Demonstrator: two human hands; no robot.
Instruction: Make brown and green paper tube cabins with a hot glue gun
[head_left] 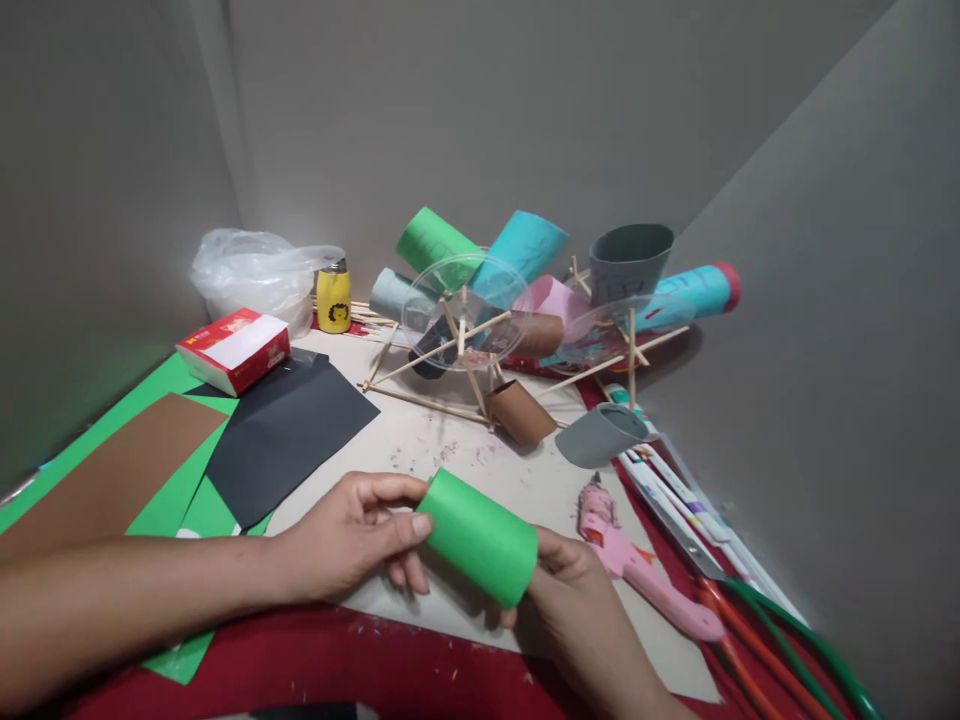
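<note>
A green paper tube is held tilted between my two hands, above the pale board. My left hand pinches its left end, with the thumb outside by the rim. At the opposite end my right hand grips the tube; some of its fingers are hidden behind or inside it. Behind the hands stands a craft model of wooden sticks and clear plastic discs, with coloured paper tubes around them, among them a brown tube and a grey tube. Handwritten marks show on several tubes.
A pink glue gun and scissors with green and orange handles lie at right, beside several markers. Leftward are black paper, brown paper, a red box, a plastic bag and a yellow container.
</note>
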